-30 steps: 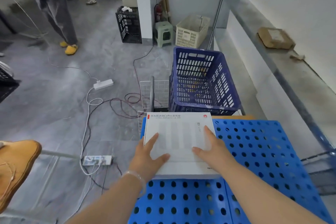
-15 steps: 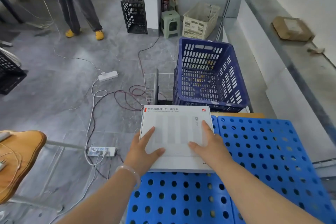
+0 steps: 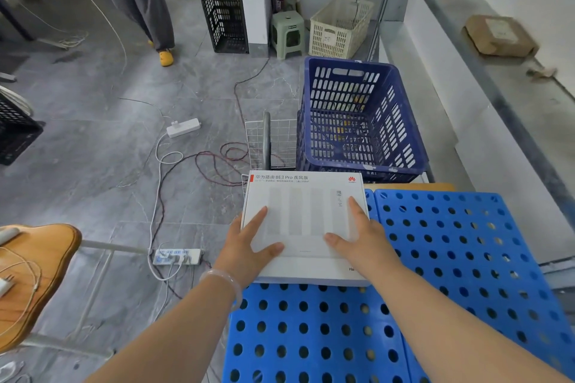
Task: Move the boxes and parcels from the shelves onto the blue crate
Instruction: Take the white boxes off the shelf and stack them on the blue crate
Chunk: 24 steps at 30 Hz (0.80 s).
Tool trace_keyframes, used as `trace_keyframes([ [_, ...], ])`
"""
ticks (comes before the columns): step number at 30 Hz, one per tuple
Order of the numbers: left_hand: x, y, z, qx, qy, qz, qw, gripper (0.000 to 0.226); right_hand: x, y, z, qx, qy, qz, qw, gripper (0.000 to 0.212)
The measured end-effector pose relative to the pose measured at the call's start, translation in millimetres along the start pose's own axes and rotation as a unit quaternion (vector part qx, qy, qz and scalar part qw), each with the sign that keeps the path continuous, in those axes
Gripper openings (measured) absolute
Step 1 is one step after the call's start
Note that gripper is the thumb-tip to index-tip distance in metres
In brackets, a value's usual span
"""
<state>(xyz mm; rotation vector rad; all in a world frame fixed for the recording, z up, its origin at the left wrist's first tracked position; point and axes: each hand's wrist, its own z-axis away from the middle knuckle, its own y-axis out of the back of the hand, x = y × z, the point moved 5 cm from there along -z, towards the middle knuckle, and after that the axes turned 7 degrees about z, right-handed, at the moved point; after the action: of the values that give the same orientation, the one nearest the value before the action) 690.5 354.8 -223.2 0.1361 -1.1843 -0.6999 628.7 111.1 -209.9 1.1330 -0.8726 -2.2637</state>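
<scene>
A flat white box (image 3: pixel 303 218) with red print lies on the far left corner of the blue perforated crate (image 3: pixel 451 258), its far end overhanging the edge. My left hand (image 3: pixel 249 246) lies on the box's near left side with the palm over its left edge. My right hand (image 3: pixel 361 236) presses flat on the near right side, fingers spread. A brown cardboard parcel (image 3: pixel 501 37) sits on the grey shelf (image 3: pixel 497 109) to the right, out of reach of both hands.
A dark blue basket (image 3: pixel 357 118) and a white wire rack (image 3: pixel 270 143) stand just beyond the crate. Cables and a power strip (image 3: pixel 177 256) cross the floor at left. A wooden table (image 3: pixel 34 274) is near left. A person (image 3: pixel 140 0) stands far left.
Both hands have stayed on the white box, which has edged slightly farther over the crate's far edge. The person in the background has walked to the right.
</scene>
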Motion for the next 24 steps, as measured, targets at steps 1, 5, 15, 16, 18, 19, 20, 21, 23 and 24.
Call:
trace_keyframes([
  [1,-0.4,-0.1,-0.6,0.0,0.0,-0.004,1.0,0.077,-0.2,0.3,0.0,-0.001,0.0,0.0,1.0,0.092],
  [5,-1.2,-0.9,-1.1,-0.003,-0.005,-0.015,1.0,0.078,-0.7,-0.2,-0.4,-0.005,-0.001,-0.002,1.0,0.092],
  [15,-7.7,-1.1,-4.7,0.004,-0.018,-0.074,0.997,0.08,-0.7,1.0,-0.6,-0.002,0.007,-0.004,1.0,0.106],
  [16,-7.1,-1.2,-5.1,0.005,-0.019,-0.073,0.997,0.08,-0.3,0.9,-1.5,-0.005,0.006,-0.004,1.0,0.11],
  [18,-5.6,-1.7,-6.1,0.006,-0.02,-0.067,0.998,0.079,0.3,1.1,-3.9,-0.009,0.005,-0.004,1.0,0.113],
  [19,-5.1,-2.2,-6.6,0.006,-0.02,-0.065,0.998,0.079,0.3,1.3,-5.0,-0.009,0.005,-0.004,1.0,0.113],
  [20,-5.0,-2.8,-6.9,0.005,-0.019,-0.063,0.998,0.079,0.5,1.4,-5.9,-0.009,0.005,-0.004,1.0,0.113],
  [21,-4.8,-3.2,-7.0,0.006,-0.019,-0.062,0.998,0.079,0.6,1.4,-6.6,-0.008,0.006,-0.004,1.0,0.113],
  [23,-5.0,-3.5,-7.2,0.007,-0.02,-0.063,0.998,0.079,0.8,1.3,-7.1,-0.006,0.011,-0.003,1.0,0.112],
  [24,-5.2,-3.6,-7.1,0.006,-0.018,-0.064,0.998,0.079,0.9,1.1,-7.0,-0.006,0.013,-0.003,1.0,0.112],
])
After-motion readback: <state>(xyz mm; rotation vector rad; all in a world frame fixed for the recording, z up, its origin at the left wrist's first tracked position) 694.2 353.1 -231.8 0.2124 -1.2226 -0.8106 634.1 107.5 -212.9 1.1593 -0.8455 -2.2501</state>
